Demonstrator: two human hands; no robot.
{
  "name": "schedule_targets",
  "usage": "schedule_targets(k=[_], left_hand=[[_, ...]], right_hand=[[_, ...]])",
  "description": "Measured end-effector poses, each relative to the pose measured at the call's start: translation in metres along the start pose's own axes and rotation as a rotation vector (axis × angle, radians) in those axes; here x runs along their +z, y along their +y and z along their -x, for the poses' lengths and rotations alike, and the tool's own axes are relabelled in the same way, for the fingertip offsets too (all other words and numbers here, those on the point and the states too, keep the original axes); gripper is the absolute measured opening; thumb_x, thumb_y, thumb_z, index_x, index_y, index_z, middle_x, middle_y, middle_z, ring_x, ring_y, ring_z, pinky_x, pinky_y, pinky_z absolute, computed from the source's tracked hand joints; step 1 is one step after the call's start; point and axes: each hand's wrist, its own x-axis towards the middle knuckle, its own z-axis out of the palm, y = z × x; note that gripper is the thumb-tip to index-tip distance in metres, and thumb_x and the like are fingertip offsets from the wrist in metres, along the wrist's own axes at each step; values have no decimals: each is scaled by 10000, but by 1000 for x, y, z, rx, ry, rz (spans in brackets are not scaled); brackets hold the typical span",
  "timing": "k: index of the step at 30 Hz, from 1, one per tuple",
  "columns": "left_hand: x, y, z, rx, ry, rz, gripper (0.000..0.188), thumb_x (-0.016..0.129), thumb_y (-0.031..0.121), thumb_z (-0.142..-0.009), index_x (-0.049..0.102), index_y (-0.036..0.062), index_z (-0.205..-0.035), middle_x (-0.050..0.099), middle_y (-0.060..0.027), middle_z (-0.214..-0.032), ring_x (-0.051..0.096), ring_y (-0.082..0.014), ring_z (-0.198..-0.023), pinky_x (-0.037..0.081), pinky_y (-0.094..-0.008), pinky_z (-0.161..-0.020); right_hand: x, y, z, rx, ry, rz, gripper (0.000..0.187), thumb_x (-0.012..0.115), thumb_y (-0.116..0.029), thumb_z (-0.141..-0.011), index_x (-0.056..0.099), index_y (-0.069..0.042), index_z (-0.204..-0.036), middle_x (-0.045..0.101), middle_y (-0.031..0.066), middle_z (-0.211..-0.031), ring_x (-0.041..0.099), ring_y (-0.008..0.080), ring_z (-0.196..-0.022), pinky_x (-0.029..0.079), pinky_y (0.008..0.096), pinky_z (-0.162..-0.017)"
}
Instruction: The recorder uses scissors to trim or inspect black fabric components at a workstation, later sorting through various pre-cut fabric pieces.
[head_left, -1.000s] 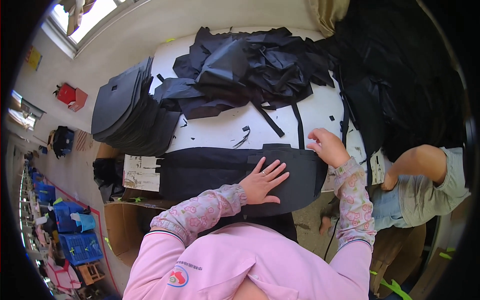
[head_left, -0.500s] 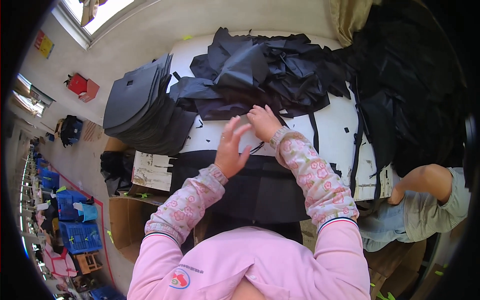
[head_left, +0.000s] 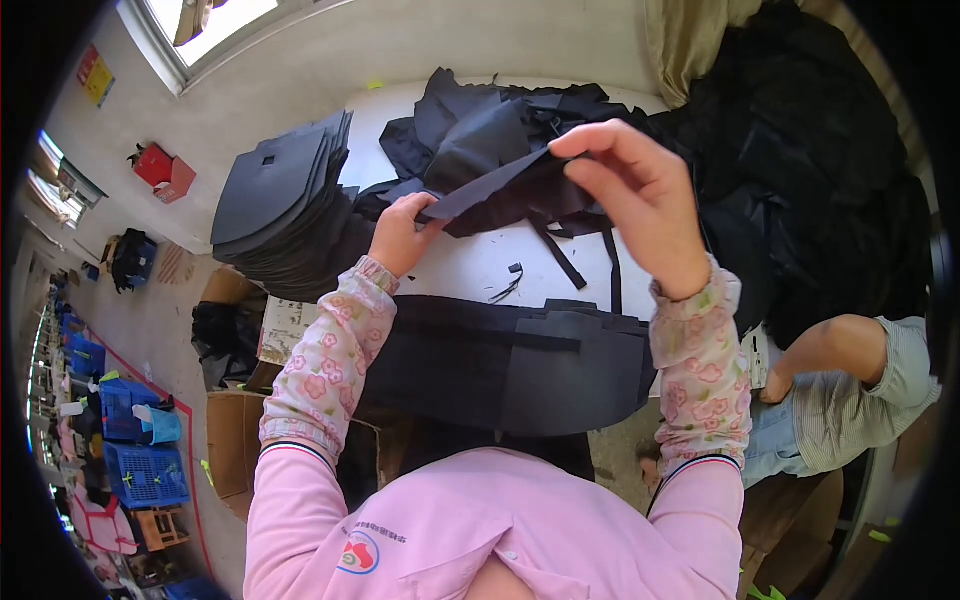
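Note:
A black fabric piece (head_left: 500, 186) is stretched at a slant between my two hands above the white table. My right hand (head_left: 650, 205), raised higher, pinches its upper right corner between thumb and fingers. On its lower left end my left hand (head_left: 402, 238) is closed, with some fingertips hidden by the cloth. Behind the piece lies a crumpled heap of black fabric pieces (head_left: 480, 135). Close in front of me, black panels (head_left: 450, 360) lie flat along the near table edge, overhanging it.
A tall stack of black panels (head_left: 262, 200) stands at the table's left. Black straps (head_left: 560, 258) and scraps lie on the white tabletop (head_left: 470, 262). A large black fabric mound (head_left: 800, 180) rises at right, above another person's arm (head_left: 835, 350). A cardboard box (head_left: 235, 440) sits lower left.
My hands were close together near the heap, apparently holding nothing. They have since moved apart, left hand leftward, right hand up and rightward, with the black piece raised between them.

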Motion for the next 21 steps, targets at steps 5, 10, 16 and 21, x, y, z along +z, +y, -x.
schedule_targets(k=[5,10,16,21], left_hand=[[-14,5,3,-124,-94,121,189,746,139,-831,661,23,-954,667,-112,-844,641,-262,-760,501,-337,-706],[-38,-2,1,-61,193,82,234,760,127,-798,655,36,-987,671,-102,-903,641,-231,-855,501,-327,-778],[-27,81,19,13,433,562,358,741,57,-821,558,41,-1128,510,-52,-984,514,-111,-799,446,-258,-748],[8,150,56,260,93,705,844,872,254,-734,315,23,-1325,462,-72,-1115,507,-162,-969,436,-326,-873]], right_hand=[[-40,-46,0,-111,109,-10,179,626,21,-919,656,8,-1095,655,-11,-1016,586,40,-916,456,178,-829],[-63,-63,13,-126,167,85,180,625,2,-924,655,-2,-1102,652,-11,-1017,575,38,-899,436,161,-820],[-47,-85,14,48,142,-334,231,629,-42,-927,670,-3,-1151,671,-14,-985,578,22,-811,439,167,-698],[10,-101,-7,-317,-78,121,320,526,83,-897,668,10,-1175,670,68,-1088,620,116,-917,463,214,-817]])
